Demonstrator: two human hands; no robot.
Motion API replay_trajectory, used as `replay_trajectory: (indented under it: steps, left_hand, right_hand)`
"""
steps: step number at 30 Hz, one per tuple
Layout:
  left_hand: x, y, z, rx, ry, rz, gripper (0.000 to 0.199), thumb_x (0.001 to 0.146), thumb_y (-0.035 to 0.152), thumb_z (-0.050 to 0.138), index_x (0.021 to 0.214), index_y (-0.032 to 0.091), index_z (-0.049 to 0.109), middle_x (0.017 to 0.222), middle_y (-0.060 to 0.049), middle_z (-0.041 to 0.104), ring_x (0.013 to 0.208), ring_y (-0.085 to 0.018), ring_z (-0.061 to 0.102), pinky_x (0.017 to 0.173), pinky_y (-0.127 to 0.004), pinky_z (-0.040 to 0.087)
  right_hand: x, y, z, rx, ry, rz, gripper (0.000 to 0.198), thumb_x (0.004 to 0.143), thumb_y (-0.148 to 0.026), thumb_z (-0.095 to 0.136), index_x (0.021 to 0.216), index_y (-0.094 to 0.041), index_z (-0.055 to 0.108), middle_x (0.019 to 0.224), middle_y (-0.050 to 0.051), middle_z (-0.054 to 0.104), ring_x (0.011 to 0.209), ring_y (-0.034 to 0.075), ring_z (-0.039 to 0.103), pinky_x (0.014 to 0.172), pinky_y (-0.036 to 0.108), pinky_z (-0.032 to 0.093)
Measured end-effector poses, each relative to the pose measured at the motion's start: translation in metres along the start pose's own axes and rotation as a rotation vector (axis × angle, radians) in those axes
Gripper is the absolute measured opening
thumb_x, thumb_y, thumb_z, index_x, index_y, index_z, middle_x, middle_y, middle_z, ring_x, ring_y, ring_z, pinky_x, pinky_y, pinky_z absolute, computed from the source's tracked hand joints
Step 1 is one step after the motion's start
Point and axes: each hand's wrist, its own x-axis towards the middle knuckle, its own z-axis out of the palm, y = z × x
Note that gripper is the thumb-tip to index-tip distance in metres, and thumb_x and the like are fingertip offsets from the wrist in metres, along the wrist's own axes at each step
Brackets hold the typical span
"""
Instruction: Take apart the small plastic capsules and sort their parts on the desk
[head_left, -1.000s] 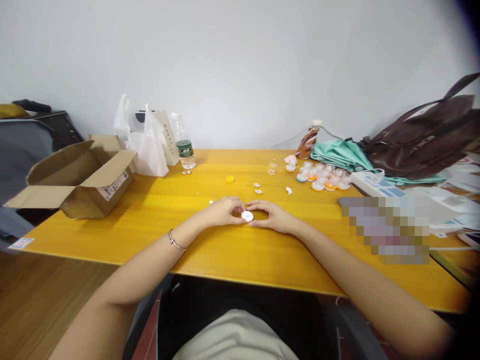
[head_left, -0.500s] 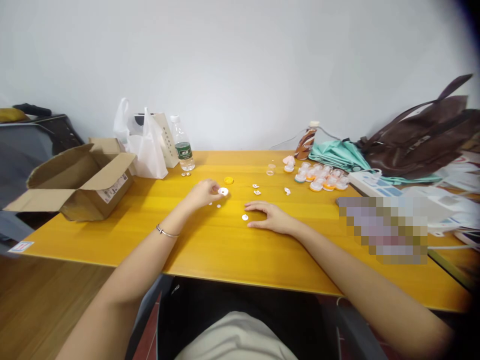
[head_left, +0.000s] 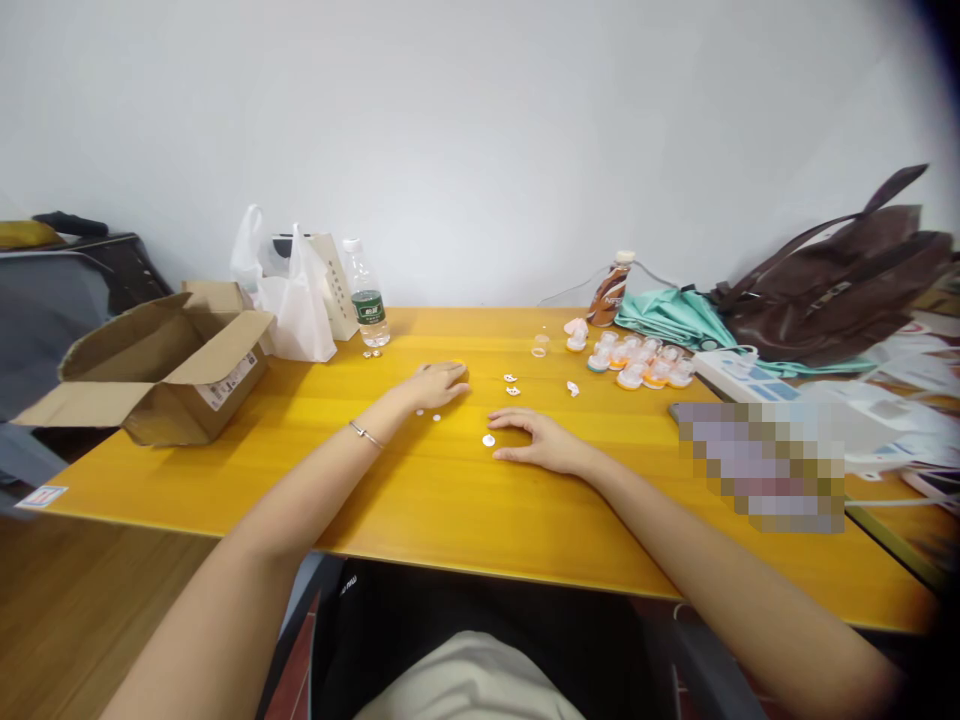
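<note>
My left hand [head_left: 441, 384] lies palm down over a yellow ring-shaped piece [head_left: 458, 362], only a sliver of which shows past the fingers. Its fingers are stretched out and the thumb stands apart; what is beneath the palm is hidden. My right hand [head_left: 541, 441] rests on the table with thumb and fingers apart, holding nothing. Just off its fingertips lies a small white disc [head_left: 489, 440]. Two tiny white pieces [head_left: 437, 418] sit near my left wrist. Beyond the right hand are small white cut-out pieces with dark spots [head_left: 512, 391].
A clear cup-like piece [head_left: 540, 346] stands farther back. Several clear domed pieces with coloured bases [head_left: 632, 375] cluster at right, near a brown drink bottle [head_left: 610, 290]. An open cardboard box [head_left: 176, 410], a white plastic bag [head_left: 296, 310] and a water bottle [head_left: 369, 300] stand at left.
My left hand has moved right and flattened over the yellow piece. The white ring it pinched is no longer visible. The right hand stays almost where it was.
</note>
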Motion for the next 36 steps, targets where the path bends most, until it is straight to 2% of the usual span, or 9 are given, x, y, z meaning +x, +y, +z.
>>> replay_trajectory:
  steps: [4,8,10,12,16,21,25,33,36]
  left_hand:
    - [0.025,0.011,0.004,0.004,-0.051,0.051,0.032,0.087,0.039,0.032,0.110,0.023,0.047,0.128,-0.006,0.047,0.120,-0.021,0.041,0.099,-0.043,0.028]
    - [0.033,0.014,0.001,0.005,-0.029,0.051,0.036,0.089,0.033,0.028,0.120,0.021,0.041,0.139,-0.008,0.035,0.129,-0.022,0.029,0.103,-0.044,0.022]
    - [0.025,0.011,-0.005,0.005,0.004,0.050,0.038,0.089,0.028,0.027,0.124,0.019,0.038,0.142,-0.009,0.029,0.131,-0.022,0.025,0.105,-0.040,0.020]
    - [0.008,0.006,-0.012,-0.006,0.006,0.047,0.038,0.088,0.024,0.028,0.123,0.017,0.040,0.139,-0.010,0.034,0.129,-0.021,0.030,0.105,-0.034,0.023]
    - [-0.034,-0.003,-0.018,-0.043,-0.143,-0.022,0.038,0.086,0.032,0.034,0.121,0.018,0.042,0.134,-0.010,0.042,0.125,-0.023,0.037,0.101,-0.033,0.030]
    - [-0.048,-0.008,-0.009,-0.037,-0.253,-0.090,0.056,0.086,0.046,0.030,0.134,0.018,0.024,0.145,-0.012,0.019,0.132,-0.025,0.023,0.106,-0.040,0.019]
    - [-0.029,-0.019,-0.004,-0.007,-0.220,-0.160,0.056,0.088,0.043,0.027,0.137,0.019,0.017,0.147,-0.011,0.011,0.135,-0.025,0.014,0.107,-0.048,0.009]
    - [-0.011,-0.036,-0.013,-0.005,-0.191,-0.199,0.054,0.089,0.044,0.022,0.137,0.020,0.016,0.147,-0.011,0.011,0.135,-0.027,0.013,0.103,-0.059,0.005]
    - [-0.020,-0.025,-0.020,-0.027,-0.065,-0.196,0.057,0.089,0.045,0.021,0.137,0.017,0.017,0.146,-0.013,0.013,0.135,-0.028,0.012,0.104,-0.057,0.006]
  right_hand:
    - [-0.001,-0.002,0.000,-0.005,0.001,-0.005,0.037,0.067,-0.038,0.068,0.100,-0.022,0.063,0.120,0.007,0.056,0.113,0.022,0.050,0.101,0.039,0.035]
    - [0.000,-0.002,-0.001,-0.019,-0.005,-0.007,0.038,0.068,-0.037,0.067,0.102,-0.022,0.063,0.121,0.008,0.056,0.113,0.022,0.050,0.101,0.039,0.035]
    - [0.000,-0.001,-0.001,-0.021,-0.004,-0.012,0.038,0.068,-0.038,0.067,0.102,-0.022,0.063,0.120,0.007,0.056,0.114,0.022,0.049,0.101,0.040,0.035]
    - [0.000,0.000,0.000,-0.016,0.001,-0.014,0.038,0.067,-0.039,0.067,0.102,-0.023,0.063,0.120,0.007,0.056,0.114,0.022,0.049,0.101,0.040,0.035]
    - [0.000,0.001,0.000,0.004,0.005,-0.018,0.037,0.066,-0.039,0.068,0.100,-0.023,0.064,0.118,0.007,0.057,0.113,0.023,0.050,0.100,0.041,0.035]
    - [0.000,0.000,0.001,-0.005,0.006,-0.005,0.037,0.067,-0.039,0.067,0.100,-0.023,0.064,0.119,0.007,0.057,0.114,0.022,0.050,0.101,0.041,0.035]
    - [0.000,-0.001,0.000,-0.012,-0.004,0.009,0.038,0.068,-0.039,0.067,0.101,-0.022,0.063,0.121,0.007,0.056,0.114,0.022,0.049,0.101,0.040,0.034]
    - [-0.001,-0.003,-0.001,-0.023,-0.003,0.007,0.037,0.068,-0.038,0.067,0.101,-0.021,0.063,0.121,0.008,0.056,0.114,0.022,0.049,0.101,0.039,0.034]
    - [0.000,-0.001,0.000,-0.023,-0.010,-0.002,0.039,0.068,-0.039,0.067,0.102,-0.021,0.062,0.121,0.008,0.055,0.114,0.022,0.049,0.102,0.039,0.034]
